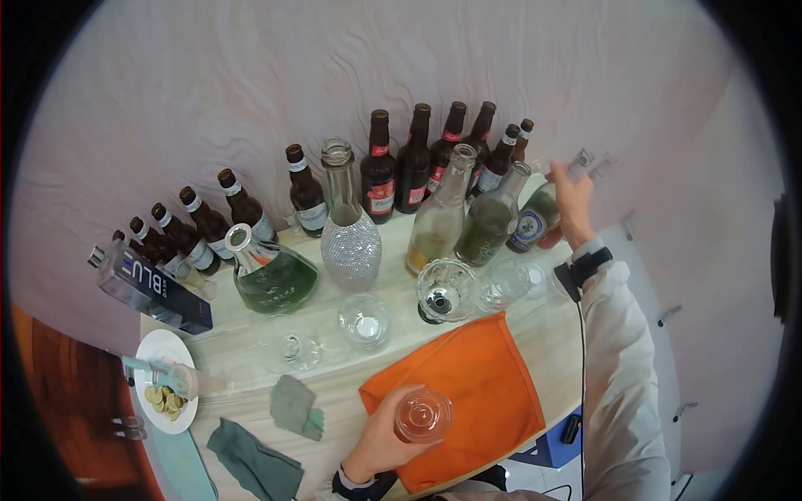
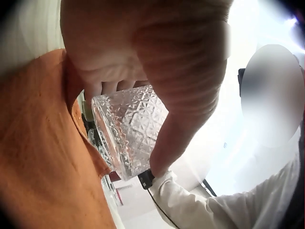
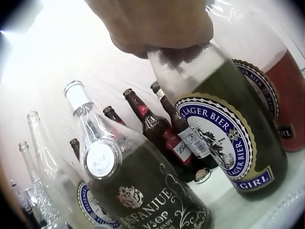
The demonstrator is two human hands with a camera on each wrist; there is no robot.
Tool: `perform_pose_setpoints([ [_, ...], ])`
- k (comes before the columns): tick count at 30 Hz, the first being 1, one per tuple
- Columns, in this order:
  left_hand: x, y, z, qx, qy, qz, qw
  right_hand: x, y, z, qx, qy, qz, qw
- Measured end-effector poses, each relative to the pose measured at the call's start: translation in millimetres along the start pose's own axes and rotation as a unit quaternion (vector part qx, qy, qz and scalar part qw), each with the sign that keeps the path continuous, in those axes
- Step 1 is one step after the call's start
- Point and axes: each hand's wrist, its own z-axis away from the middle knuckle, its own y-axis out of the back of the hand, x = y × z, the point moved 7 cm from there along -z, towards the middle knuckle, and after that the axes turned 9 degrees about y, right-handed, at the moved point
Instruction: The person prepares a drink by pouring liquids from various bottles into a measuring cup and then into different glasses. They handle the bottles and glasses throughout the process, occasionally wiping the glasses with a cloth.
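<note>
Over the orange cloth [image 1: 484, 367], my left hand [image 1: 376, 442] holds a clear tumbler [image 1: 424, 415] with its fingers and thumb wrapped round the side. The left wrist view shows the tumbler's diamond-cut pattern. At the far right, my right hand [image 1: 572, 200] grips the neck of a clear lager bottle [image 3: 224, 129] with green liquid and a round blue label. The hand hides part of that neck. Behind it stands a similar bottle with red liquid [image 3: 288, 95]. A brandy bottle [image 3: 143, 186] with dark green liquid is just left of the gripped bottle.
Several brown beer bottles [image 1: 380, 179] line the wall. A sparkling bottle [image 1: 351, 250], a green-filled decanter [image 1: 276, 284] and stemmed glasses [image 1: 365, 321] stand before them. At left are a plate [image 1: 180, 346] with lemon slices, a BLU box [image 1: 154, 288] and a dark green cloth [image 1: 255, 459].
</note>
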Motion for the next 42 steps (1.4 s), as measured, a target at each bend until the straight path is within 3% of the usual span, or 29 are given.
perform_pose_setpoints([
  [4, -3, 0, 3, 0.026, -0.011, -0.034, 0.999, -8, 15, 5, 0.005, 0.023, 0.000, 1.000],
  [10, 5, -1, 4, 0.031, -0.052, -0.080, 0.995, -122, 71, 24, 0.001, 0.122, -0.026, 0.992],
  [12, 4, -4, 5, 0.031, -0.046, -0.080, 0.995, -166, 86, 43, -0.048, 0.182, 0.072, 0.979],
  [17, 15, -3, 11, 0.035, -0.079, -0.058, 0.995, -211, 90, 134, -0.227, 0.269, 0.068, 0.934],
  [18, 20, -3, 12, 0.032, -0.101, -0.060, 0.993, -189, 91, 153, -0.335, 0.211, 0.048, 0.917],
  [19, 21, -3, 13, 0.033, -0.119, -0.060, 0.990, -219, 77, 179, -0.380, 0.320, 0.059, 0.866],
  [22, 22, -2, 17, 0.033, -0.139, -0.053, 0.988, -188, 67, 234, -0.534, 0.254, 0.073, 0.803],
  [27, 18, -4, 17, 0.041, -0.176, -0.062, 0.982, -185, 52, 284, -0.603, 0.289, 0.125, 0.733],
  [42, 24, -4, 21, 0.050, -0.190, -0.064, 0.979, -186, 41, 290, -0.634, 0.338, 0.220, 0.659],
])
